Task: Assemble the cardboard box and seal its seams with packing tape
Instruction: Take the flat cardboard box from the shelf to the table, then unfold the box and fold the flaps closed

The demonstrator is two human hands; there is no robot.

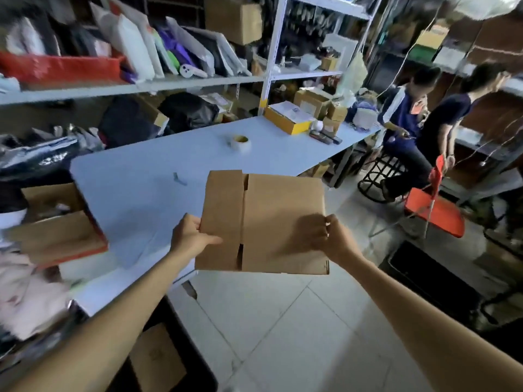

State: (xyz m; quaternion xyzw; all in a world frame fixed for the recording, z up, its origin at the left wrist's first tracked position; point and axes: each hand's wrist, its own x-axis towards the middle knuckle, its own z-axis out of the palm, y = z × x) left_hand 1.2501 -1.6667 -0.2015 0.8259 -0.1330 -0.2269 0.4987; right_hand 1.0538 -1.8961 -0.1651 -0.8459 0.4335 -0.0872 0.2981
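Box [271, 222], folded flat, is held at frame centre over the near edge of the table [135, 193] and the floor, hiding part of that edge. The left hand [189, 236] clamps its left edge with thumb on top; the right hand [336, 239] grips the right edge, fingers curled. Tape roll [239, 142] lies on the table beyond the box, upper centre, well apart; open carton [59, 230] at left, yellow box [285, 123] at the far end, red chair [435, 213] and two people [404, 120] at right.
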